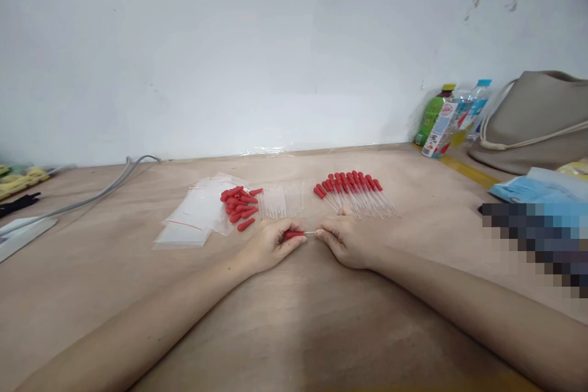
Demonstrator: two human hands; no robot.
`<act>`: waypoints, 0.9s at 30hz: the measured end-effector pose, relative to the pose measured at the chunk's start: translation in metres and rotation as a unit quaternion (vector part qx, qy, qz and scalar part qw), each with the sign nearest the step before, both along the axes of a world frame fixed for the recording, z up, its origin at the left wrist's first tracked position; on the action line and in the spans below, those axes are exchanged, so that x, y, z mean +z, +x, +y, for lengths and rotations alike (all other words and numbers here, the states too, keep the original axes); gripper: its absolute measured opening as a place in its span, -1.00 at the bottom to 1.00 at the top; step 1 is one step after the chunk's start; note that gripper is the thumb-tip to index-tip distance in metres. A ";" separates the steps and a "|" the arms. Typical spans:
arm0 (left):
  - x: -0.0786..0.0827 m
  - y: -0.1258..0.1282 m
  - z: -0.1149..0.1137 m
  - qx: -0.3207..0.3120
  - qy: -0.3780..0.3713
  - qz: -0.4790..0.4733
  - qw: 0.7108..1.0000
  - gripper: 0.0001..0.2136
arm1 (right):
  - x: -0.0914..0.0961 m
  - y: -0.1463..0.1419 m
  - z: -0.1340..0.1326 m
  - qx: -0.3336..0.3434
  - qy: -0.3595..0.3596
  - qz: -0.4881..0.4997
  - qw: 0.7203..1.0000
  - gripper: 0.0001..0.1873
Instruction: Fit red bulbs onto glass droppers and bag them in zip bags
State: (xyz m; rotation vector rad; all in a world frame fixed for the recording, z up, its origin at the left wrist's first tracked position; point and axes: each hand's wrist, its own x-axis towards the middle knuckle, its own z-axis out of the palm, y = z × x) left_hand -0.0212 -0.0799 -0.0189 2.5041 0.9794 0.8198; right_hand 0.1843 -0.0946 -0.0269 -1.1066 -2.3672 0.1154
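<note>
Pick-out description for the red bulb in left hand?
Over the brown tabletop, near the picture's centre, the left hand faces the right hand. The left one pinches the red bulb. Unlike the piled red bulbs beyond, it's held, with a thin pale tube at its end.

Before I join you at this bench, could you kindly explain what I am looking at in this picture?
There is no machine here, just a person's two bare hands, seen from a camera worn on the head and looking forward and down. The left hand holds a red bulb; the right hand pinches a thin clear tube that meets it. On the brown surface, beyond the left hand, lie plastic bags, a pile of loose red bulbs and bare clear tubes. Beyond the right hand is a row of tubes with red bulbs on their far ends. Bottles stand by the wall.
</note>
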 end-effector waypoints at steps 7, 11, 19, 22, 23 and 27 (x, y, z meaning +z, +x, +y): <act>0.000 0.001 0.000 0.002 -0.005 0.001 1.000 -0.83 | 0.006 -0.003 0.000 -0.002 -0.052 -0.024 0.998 -0.70; 0.003 0.001 -0.001 -0.004 0.013 0.006 1.000 -0.86 | 0.018 -0.002 -0.002 0.011 -0.045 -0.039 0.998 -0.72; -0.001 -0.001 0.001 0.066 0.009 -0.017 0.998 -0.69 | 0.030 0.020 0.017 -0.103 -0.069 0.022 0.992 -0.71; 0.002 0.002 0.001 0.044 0.000 0.049 0.998 -0.90 | 0.031 0.027 0.033 -0.222 -0.096 0.068 0.968 -0.68; 0.003 0.003 0.001 0.040 0.000 0.061 0.997 -0.92 | 0.031 0.027 0.038 -0.249 -0.095 0.067 0.962 -0.68; 0.004 0.003 0.000 0.038 -0.001 0.064 0.997 -0.90 | 0.030 0.017 0.054 -0.301 -0.065 0.015 0.951 -0.66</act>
